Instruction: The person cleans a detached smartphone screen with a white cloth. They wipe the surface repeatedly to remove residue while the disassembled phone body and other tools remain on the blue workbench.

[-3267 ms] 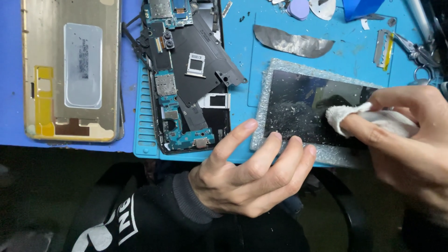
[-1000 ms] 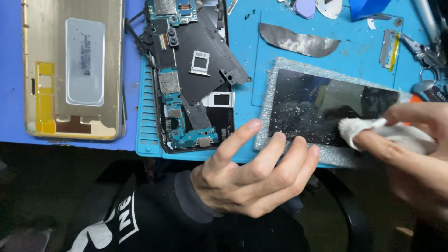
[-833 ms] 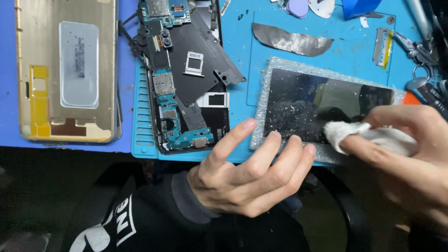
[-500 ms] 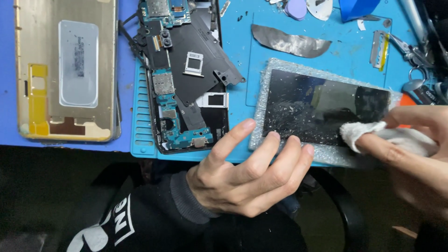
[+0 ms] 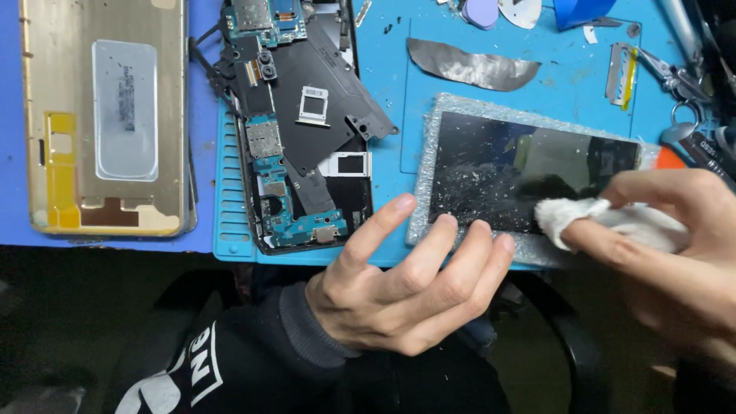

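2 hands work 1 phone screen (image 5: 529,184): left hand (image 5: 399,295), grip open, steadies its edge so right hand (image 5: 675,245), grip pinching white cloth (image 5: 583,218), can wipe.

Blue mat (image 5: 391,92) crowded: opened phone body (image 5: 299,130) fills its left edge, dark screen panel (image 5: 506,176) fills the near right. Bare strip runs between them toward the far edge. Metal strip (image 5: 471,69) and razor blade (image 5: 619,73) block the far right; tools (image 5: 682,77) crowd the right corner.
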